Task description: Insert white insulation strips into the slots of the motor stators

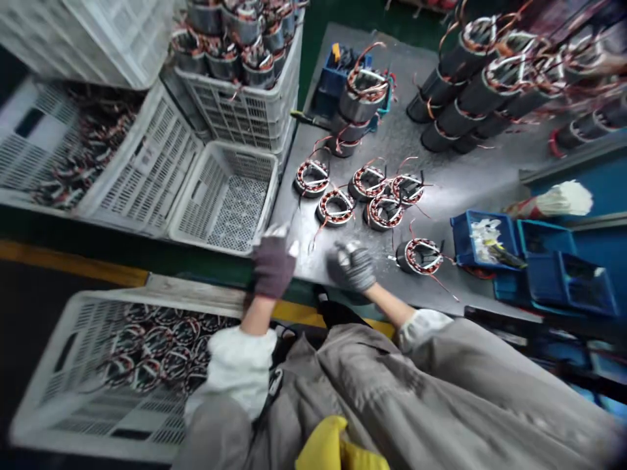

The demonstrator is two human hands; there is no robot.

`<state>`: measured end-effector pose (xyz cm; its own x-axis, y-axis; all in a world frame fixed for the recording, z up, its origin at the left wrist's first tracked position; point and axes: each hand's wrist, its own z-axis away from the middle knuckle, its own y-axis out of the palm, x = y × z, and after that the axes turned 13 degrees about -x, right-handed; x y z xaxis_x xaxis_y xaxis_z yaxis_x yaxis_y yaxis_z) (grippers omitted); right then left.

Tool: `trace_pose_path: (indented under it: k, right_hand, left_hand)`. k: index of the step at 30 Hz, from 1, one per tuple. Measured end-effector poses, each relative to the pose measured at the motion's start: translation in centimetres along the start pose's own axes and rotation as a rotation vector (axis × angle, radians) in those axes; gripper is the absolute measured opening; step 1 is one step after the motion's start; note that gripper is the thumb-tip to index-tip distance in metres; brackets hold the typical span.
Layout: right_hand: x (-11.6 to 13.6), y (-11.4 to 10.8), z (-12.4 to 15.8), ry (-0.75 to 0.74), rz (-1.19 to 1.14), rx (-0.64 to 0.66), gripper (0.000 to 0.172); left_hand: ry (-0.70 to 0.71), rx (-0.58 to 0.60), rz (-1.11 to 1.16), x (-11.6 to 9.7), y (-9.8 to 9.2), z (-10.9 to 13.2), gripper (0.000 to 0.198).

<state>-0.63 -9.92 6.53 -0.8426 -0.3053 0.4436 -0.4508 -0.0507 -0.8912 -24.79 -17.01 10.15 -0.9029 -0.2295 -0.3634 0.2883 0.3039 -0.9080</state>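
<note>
My left hand [274,264], in a dark glove with pale fingertips, is at the table's left front edge beside a white crate [223,196]. Its fingers are stretched forward with the thumb apart, and nothing shows in them. My right hand [353,264], in a grey glove, is over the front of the metal table [313,261], its fingers loosely bent and slightly blurred; I see nothing held. Nearest to it are wire-wound motor stators: one stator [336,207] beyond the hand and another stator [420,256] to its right. Several more form a group farther back.
Stacked stators [362,98] and taller dark stacks [490,85] stand at the back. Blue bins [484,238] line the right side, near another person's gloved hand [563,199]. Crates of stators stand at left, including a low crate [88,352] beside my legs.
</note>
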Motion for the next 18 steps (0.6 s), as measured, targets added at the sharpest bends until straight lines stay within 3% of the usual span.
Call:
trace_pose_path:
  k: [2, 4, 6, 8, 10, 12, 18]
  right_hand:
    - [-4.7, -2.5, -4.3, 0.124, 0.03, -0.14, 0.058]
    - [-7.9, -3.8, -7.9, 0.238, 0.088, -0.186, 0.061]
    - [-9.6, -4.0, -10.3, 0.276, 0.153, -0.117, 0.058]
    - [-10.3, -3.6, -11.0, 0.241, 0.212, -0.007, 0.056]
    - [-10.6, -3.1, -10.4, 0.198, 0.26, 0.066, 0.056]
    - [-10.7, -2.8, -9.0, 0.172, 0.27, 0.11, 0.058]
    - [-10.1, -1.9, -3.9, 0.048, 0.208, 0.238, 0.054]
  left_hand:
    - [0.084, 0.024, -0.023, -5.2, 2.8, -7.5, 0.069]
    - [0.119, 0.089, -0.066, -8.5, 5.9, -13.6, 0.087]
    - [0.08, 0.177, -0.152, -10.1, 8.8, -17.7, 0.096]
    - [0.044, 0.252, -0.256, -10.5, 10.8, -19.6, 0.087]
    - [0.049, 0.291, -0.314, -10.2, 11.6, -19.4, 0.07]
    - [0.073, 0.318, -0.318, -9.5, 11.4, -17.5, 0.059]
    - [0.042, 0.443, -0.373, -8.0, 8.3, -7.0, 0.054]
